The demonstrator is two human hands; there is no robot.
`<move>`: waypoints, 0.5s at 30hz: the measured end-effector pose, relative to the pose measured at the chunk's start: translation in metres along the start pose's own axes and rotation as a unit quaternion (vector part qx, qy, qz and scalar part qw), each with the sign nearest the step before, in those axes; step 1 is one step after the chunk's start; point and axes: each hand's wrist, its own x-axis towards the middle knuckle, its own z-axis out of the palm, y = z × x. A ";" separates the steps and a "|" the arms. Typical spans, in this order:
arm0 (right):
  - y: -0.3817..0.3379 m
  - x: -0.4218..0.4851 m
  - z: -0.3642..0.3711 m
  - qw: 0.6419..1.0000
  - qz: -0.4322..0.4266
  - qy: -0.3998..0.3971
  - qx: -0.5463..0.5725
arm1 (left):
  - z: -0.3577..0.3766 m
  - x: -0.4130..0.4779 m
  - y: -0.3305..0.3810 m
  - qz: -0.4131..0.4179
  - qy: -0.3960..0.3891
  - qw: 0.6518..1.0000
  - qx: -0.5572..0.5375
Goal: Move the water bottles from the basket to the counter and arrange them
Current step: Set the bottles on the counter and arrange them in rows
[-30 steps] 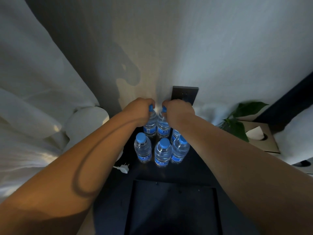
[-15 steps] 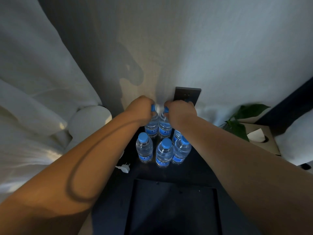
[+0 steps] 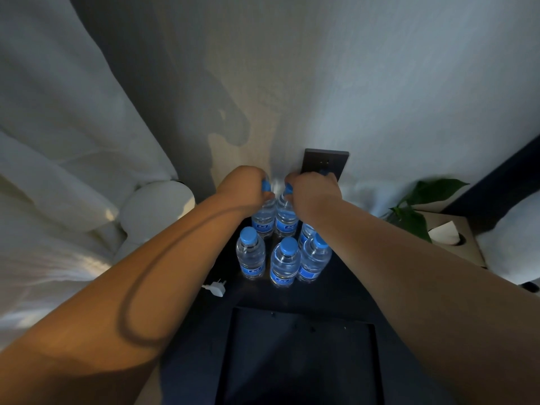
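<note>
Several small clear water bottles with blue caps and blue labels stand on a dark counter (image 3: 344, 290) against the wall. My left hand (image 3: 244, 187) is closed over the cap of the back-left bottle (image 3: 263, 220). My right hand (image 3: 311, 192) is closed over the cap of the back-middle bottle (image 3: 285, 222). In front of them stand three bottles side by side: left (image 3: 250, 254), middle (image 3: 285, 263), right (image 3: 313, 260). Another bottle (image 3: 305, 233) is partly hidden under my right wrist. No basket is in view.
A dark wall socket plate (image 3: 325, 163) sits just behind my right hand. A white plug (image 3: 215, 287) lies left of the bottles. A dark recessed panel (image 3: 301, 355) fills the near counter. A green plant (image 3: 420, 206) and a tissue box (image 3: 451, 236) are right; white bedding (image 3: 73, 185) left.
Both hands keep their grip on the two back bottles' caps and have shifted slightly up and toward the wall. The front row has not moved.
</note>
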 end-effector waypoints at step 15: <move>0.000 -0.001 -0.002 1.000 0.003 -0.003 0.006 | -0.001 0.005 0.002 -0.007 0.000 1.000 0.015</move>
